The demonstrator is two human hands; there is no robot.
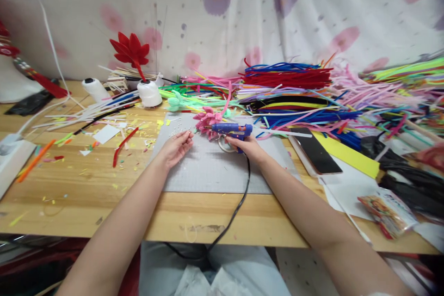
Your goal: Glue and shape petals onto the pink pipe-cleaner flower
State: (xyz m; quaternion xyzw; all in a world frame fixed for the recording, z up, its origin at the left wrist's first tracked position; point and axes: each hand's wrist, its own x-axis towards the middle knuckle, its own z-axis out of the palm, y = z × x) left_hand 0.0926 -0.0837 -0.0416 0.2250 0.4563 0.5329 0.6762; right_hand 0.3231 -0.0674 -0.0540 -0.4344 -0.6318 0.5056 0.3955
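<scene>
My right hand (250, 147) is wrapped around the handle of a blue hot glue gun (229, 128). Its nozzle points left, and a pale glue stick (282, 132) sticks out of the back. Just behind the nozzle lies a pink pipe-cleaner flower (207, 119), its long stem (229, 97) pointing up and away. My left hand (177, 148) is to the left of the flower, thumb and fingertips pinched together; whatever is between them is too small to name. Tiny white beads (177, 130) are scattered beside its fingertips on the grey cutting mat (208, 171).
Bundles of coloured pipe cleaners (287, 78) cover the back and right. A red flower (131, 51) stands in a white thread spool (149, 94). At right lie a phone (319, 150) and a yellow sheet (347, 155). The gun's black cord (239, 206) hangs over the front edge.
</scene>
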